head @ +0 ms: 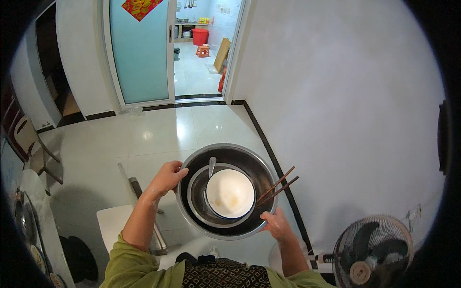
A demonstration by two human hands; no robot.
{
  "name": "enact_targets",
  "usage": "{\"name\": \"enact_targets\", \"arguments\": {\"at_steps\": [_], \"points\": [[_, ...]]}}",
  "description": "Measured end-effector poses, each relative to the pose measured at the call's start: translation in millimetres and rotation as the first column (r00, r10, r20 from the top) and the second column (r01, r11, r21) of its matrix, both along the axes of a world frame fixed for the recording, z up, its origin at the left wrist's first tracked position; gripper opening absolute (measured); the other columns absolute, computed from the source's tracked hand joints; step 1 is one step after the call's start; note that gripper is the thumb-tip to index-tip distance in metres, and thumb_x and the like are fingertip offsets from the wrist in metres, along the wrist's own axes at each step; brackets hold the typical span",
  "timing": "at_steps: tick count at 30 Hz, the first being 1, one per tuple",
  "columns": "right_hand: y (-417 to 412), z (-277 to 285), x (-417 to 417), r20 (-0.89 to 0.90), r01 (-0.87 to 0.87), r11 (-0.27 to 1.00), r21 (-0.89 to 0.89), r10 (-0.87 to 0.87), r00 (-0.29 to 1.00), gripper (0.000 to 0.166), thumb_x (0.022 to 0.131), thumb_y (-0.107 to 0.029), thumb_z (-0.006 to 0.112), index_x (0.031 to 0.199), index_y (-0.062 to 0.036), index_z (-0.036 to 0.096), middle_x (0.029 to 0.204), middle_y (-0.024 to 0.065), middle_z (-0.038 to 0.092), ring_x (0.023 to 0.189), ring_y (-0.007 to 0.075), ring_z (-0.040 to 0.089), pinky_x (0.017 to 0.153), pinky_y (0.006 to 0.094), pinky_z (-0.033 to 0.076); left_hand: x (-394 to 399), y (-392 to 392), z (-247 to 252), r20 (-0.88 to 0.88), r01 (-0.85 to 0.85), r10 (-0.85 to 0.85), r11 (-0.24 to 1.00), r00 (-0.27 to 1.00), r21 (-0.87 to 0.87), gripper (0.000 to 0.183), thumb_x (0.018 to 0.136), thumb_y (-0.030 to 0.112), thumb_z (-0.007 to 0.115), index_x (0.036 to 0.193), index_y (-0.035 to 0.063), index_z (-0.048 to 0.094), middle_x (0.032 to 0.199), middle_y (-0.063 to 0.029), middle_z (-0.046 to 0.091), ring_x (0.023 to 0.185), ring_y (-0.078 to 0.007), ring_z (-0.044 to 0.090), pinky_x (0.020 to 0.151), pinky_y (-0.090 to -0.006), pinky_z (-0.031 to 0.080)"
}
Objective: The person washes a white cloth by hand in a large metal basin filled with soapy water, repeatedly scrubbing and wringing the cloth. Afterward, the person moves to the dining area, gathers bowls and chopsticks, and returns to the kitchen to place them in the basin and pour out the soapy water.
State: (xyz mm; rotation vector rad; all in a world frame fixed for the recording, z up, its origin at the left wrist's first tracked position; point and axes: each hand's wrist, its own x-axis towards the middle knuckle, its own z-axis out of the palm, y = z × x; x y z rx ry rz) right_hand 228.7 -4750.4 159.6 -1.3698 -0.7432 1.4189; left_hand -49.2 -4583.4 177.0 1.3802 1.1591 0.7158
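Observation:
Both my hands carry a large metal basin (265,169) in front of my body, above the tiled floor. My left hand (168,179) grips its left rim, thumb over the edge. On the lower right rim, my right hand (276,224) has hold with the thumb on top. Inside the basin sits a smaller metal bowl (194,196), and a white bowl (230,192) with a dark rim and light brown residue rests in that. A metal spoon handle (212,165) sticks up at the white bowl's far side. Two brown chopsticks (282,183) lean out over the basin's right rim.
Ahead, a frosted sliding door (140,61) stands partly open onto a kitchen with a red bucket (200,36) and an orange stool (202,51). A standing fan (372,252) is at lower right, beside the white wall (342,108). At left are a table (39,201) and a chair (36,144).

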Motion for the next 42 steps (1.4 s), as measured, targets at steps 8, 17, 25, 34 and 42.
{"name": "enact_targets", "arguments": {"at_steps": [8,17,25,34,42], "points": [[111,-26,44,-0.046,-0.037,0.998,-0.045,0.035,0.998,0.035,0.068,-0.007,0.047,0.098,0.0092,0.043,0.079,0.0162,0.055,0.058,0.0220,0.058,0.049,0.0324,0.052,41,94,-5,-0.180,0.005,-0.008,1.000,0.984,-0.019,0.029,0.079,0.019,0.048,0.091,-0.0076,0.050,0.067,-0.0096,0.054,0.048,-0.0168,0.054,0.038,-0.0270,0.045],[291,-29,89,-0.105,-0.121,0.991,-0.060,0.114,0.988,0.035,0.068,-0.007,0.047,0.097,0.0107,0.042,0.078,0.0160,0.055,0.058,0.0213,0.058,0.048,0.0328,0.052,77,248,-16,-0.186,-0.092,0.094,0.996,0.978,0.021,0.029,0.079,0.019,0.049,0.089,-0.0082,0.051,0.066,-0.0097,0.054,0.048,-0.0159,0.053,0.038,-0.0264,0.044],[461,-33,161,-0.135,-0.075,0.994,-0.074,0.065,0.989,0.035,0.067,-0.007,0.049,0.095,0.0115,0.038,0.074,0.0161,0.054,0.058,0.0238,0.059,0.049,0.0328,0.054,148,424,-14,-0.213,-0.088,0.099,0.994,0.972,0.060,0.034,0.078,0.024,0.051,0.092,-0.0074,0.051,0.066,-0.0120,0.056,0.051,-0.0177,0.054,0.043,-0.0280,0.044],[700,-23,217,-0.051,-0.167,0.985,-0.048,0.164,0.985,0.035,0.066,-0.006,0.049,0.095,0.0110,0.039,0.079,0.0174,0.054,0.058,0.0234,0.059,0.047,0.0325,0.053,192,629,-18,-0.179,-0.213,0.217,0.976,0.960,0.042,0.037,0.076,0.027,0.053,0.092,-0.0069,0.052,0.072,-0.0142,0.056,0.061,-0.0202,0.055,0.050,-0.0312,0.044],[921,-36,201,-0.103,-0.344,0.937,-0.053,0.338,0.936,0.035,0.068,-0.008,0.047,0.098,0.0079,0.042,0.078,0.0145,0.055,0.057,0.0204,0.058,0.048,0.0305,0.053,164,808,-30,-0.155,-0.369,0.374,0.927,0.914,0.063,0.032,0.076,0.024,0.052,0.092,-0.0043,0.053,0.075,-0.0097,0.056,0.064,-0.0142,0.054,0.053,-0.0283,0.044]]}}
